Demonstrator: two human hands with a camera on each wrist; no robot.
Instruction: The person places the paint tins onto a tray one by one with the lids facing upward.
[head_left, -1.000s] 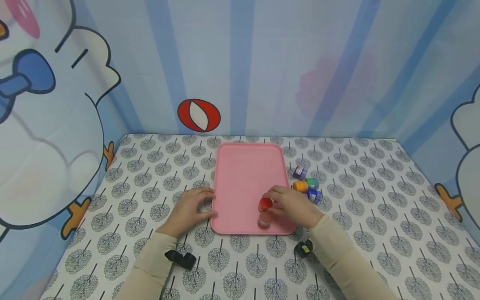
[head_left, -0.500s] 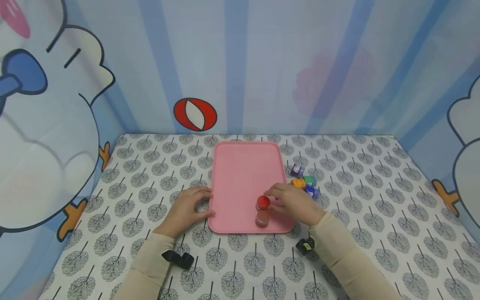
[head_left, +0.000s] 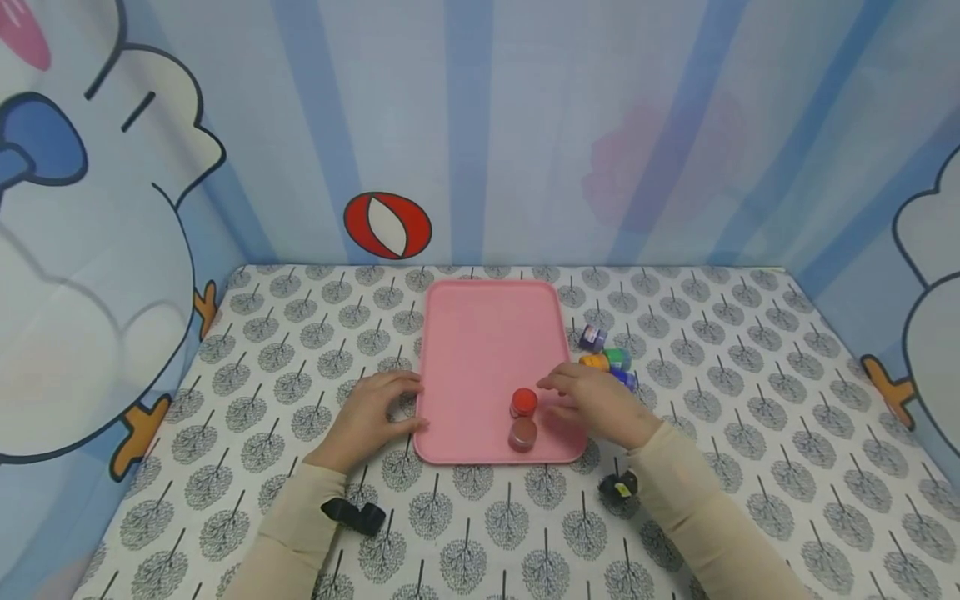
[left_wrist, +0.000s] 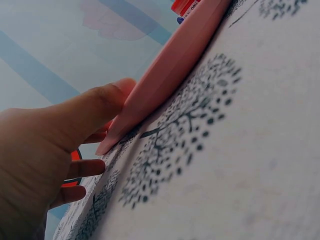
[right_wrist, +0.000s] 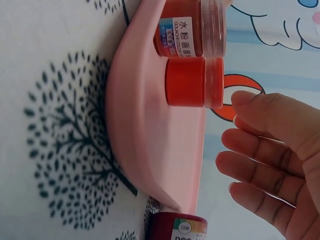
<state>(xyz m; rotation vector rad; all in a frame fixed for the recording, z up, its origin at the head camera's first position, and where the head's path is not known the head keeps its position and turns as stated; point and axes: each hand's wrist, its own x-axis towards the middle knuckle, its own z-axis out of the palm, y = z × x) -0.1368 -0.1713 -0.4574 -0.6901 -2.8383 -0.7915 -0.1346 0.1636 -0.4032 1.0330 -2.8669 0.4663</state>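
Observation:
Two paint jars stand side by side in the lower right part of the pink tray (head_left: 487,333): a bright red paint jar (head_left: 523,402) and a brownish-red one (head_left: 522,434), nearer the body. My right hand (head_left: 600,404) is just right of them, fingers relaxed and holding nothing. In the right wrist view, a small gap separates its thumb from the red jar's clear lid. My left hand (head_left: 372,415) rests at the tray's left edge, with thumb and fingertips at the rim; the left wrist view shows the thumb (left_wrist: 107,97) against the tray's outer side.
Beyond my right hand, outside the tray, lie purple (head_left: 592,337), orange (head_left: 595,362), green (head_left: 618,359) and blue (head_left: 626,380) paint jars. A dark red jar (right_wrist: 177,227) shows low in the right wrist view. A patterned cloth (head_left: 465,542) covers the table, with a printed curtain (head_left: 517,125) behind.
My right hand has let go of the red jar and drawn back a little to the right. The left hand keeps its place at the tray's edge.

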